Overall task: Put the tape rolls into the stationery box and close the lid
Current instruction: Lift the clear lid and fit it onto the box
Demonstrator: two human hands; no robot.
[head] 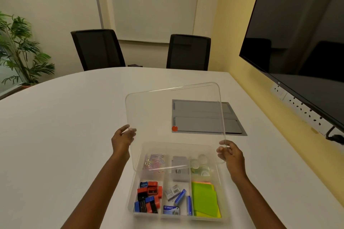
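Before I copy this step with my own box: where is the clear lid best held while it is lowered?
Grip the clear lid by its two side edges near the lower corners, coming in from either side, as the left hand and right hand do. It is wide, thin and tilted above the stationery box, so two opposite pinches steady it.

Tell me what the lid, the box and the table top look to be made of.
Lid: clear, glossy rigid plastic, seemingly; the table shows through it.
Box: translucent, slightly frosted plastic; contents show through the walls.
Table top: smooth matte white, probably laminate; uncertain.

left grip (123, 138) pinched, right grip (229, 154) pinched
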